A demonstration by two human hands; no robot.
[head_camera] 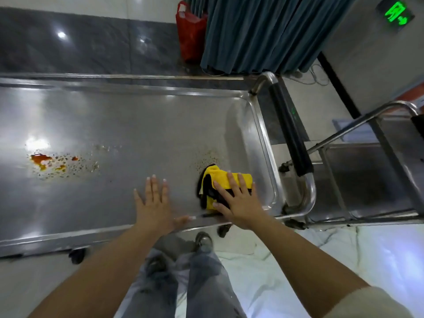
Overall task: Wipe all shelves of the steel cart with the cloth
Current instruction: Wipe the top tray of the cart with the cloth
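One shelf in progress: yellow-and-black cloth (226, 183) pressed flat under right hand (238, 203), fingers straight. Left hand (154, 204) rested flat beside. Orange spill (49, 161) well left, unwiped; lower shelves unseen.

The cart (137, 125) is made of polished steel, its top shelf glossy and smooth, marred by an orange greasy smear (43, 160) near the left edge. The cloth (223, 180) is seen as soft, matt, fuzzy fabric. The handle (290, 131) is sheathed in matt black.
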